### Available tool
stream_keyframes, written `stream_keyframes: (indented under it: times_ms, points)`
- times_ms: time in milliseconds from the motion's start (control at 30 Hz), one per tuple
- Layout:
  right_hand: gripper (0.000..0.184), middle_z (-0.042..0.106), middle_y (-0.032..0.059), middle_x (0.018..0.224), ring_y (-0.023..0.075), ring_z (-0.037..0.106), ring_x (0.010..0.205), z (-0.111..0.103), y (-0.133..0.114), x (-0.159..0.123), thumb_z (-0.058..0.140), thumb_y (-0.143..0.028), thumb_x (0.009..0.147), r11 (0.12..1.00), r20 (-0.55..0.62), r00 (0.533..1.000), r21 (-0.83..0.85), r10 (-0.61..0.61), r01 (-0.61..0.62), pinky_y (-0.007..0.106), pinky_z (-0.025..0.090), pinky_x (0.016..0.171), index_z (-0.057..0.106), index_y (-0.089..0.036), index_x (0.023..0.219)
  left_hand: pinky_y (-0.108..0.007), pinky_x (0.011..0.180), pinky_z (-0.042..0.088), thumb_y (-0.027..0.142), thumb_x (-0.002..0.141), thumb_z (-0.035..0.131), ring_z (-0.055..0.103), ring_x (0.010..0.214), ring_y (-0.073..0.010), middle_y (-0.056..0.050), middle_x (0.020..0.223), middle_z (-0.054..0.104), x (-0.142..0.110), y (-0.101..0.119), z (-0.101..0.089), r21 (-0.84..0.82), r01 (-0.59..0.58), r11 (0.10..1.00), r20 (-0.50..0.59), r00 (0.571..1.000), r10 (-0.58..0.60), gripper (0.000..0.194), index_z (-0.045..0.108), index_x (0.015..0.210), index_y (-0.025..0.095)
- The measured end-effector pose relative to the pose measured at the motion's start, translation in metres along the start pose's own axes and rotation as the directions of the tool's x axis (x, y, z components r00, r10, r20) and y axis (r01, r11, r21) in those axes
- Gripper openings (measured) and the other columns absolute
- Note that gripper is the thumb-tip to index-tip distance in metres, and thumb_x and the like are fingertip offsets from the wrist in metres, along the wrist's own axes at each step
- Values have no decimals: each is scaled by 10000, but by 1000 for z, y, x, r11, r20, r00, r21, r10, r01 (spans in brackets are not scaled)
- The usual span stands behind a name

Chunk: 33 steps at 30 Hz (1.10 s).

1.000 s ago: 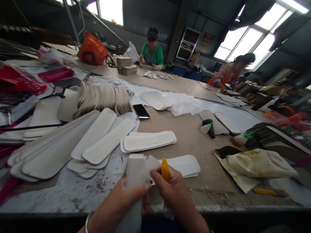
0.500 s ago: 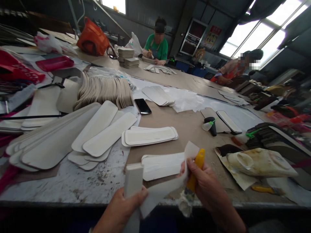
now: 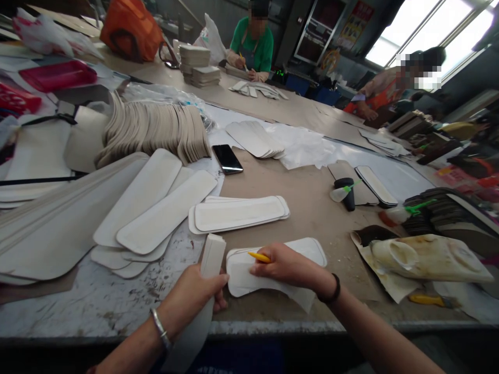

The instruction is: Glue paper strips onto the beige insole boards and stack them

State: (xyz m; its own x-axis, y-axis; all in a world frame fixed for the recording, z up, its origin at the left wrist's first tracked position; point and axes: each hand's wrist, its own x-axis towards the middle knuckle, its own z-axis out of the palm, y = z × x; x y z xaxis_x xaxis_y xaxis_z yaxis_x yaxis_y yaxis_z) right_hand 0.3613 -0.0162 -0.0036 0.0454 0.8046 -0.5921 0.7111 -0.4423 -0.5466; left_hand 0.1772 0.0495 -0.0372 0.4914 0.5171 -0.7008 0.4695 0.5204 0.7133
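My left hand (image 3: 197,291) is closed round a bundle of long white strips (image 3: 212,253), which hang down past the table edge. My right hand (image 3: 284,264) grips a brush by its yellow handle (image 3: 259,256); the bristles are hidden. That hand lies low over a small pile of white rounded panels (image 3: 316,250). A thin white sheet (image 3: 302,295) spreads across the top panel under the hand, one corner hanging over its near side. Just beyond lies another pile of pale rounded panels (image 3: 239,214).
More panels (image 3: 167,213) fan out at left, before a long row of stacked curved pieces (image 3: 156,130). A phone (image 3: 227,158) lies mid-table. At right are a stained plastic container (image 3: 429,257), a second yellow-handled brush (image 3: 429,299) and small bottles (image 3: 343,193). Two people work across the table.
My right hand has moved left and down onto the panel pile, bringing the brush and the thin sheet. The sheet, lifted before, now lies over the panel. My left hand still holds the strips.
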Motion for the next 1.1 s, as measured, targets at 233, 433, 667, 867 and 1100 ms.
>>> stream_keyframes:
  times_ms: [233,433,667,867,1100]
  points:
    - [238,706,77,766,186,605,669,1,-10,9,566,-385,830,899,-67,998,-436,12,-40,255,251,503,697,-189,800,-275,479,418,404,493,588,527,421,-161,-42,416,599,5,1,2,40,25,999,-7,1000,-25,224,528,439,195]
    - [279,729,109,820,230,662,732,4,-7,10,539,-402,850,867,-77,997,-498,-31,-12,257,331,535,714,-186,855,-283,494,450,441,513,585,568,452,-179,-41,431,602,3,2,5,86,37,996,-52,998,-33,256,515,443,205]
    - [260,727,106,826,237,664,766,12,-9,5,551,-399,852,851,-121,989,-526,-87,11,263,390,591,704,-189,857,-336,487,447,498,492,577,564,425,-232,-67,387,591,10,0,12,225,24,974,-100,995,-2,292,498,402,232]
    - [213,689,74,852,207,622,787,-5,37,-44,560,-359,851,903,-266,962,-396,60,-166,255,370,635,660,-172,829,-333,534,420,575,524,555,559,462,-234,-144,455,640,4,0,3,362,-29,932,-103,992,70,437,568,339,180]
    - [200,662,60,825,195,606,755,-11,90,-66,482,-331,887,925,-467,864,-212,189,-317,258,354,624,598,-169,874,-332,511,424,571,486,572,546,438,-234,-112,422,627,2,4,1,367,-41,929,-81,994,76,389,532,322,220]
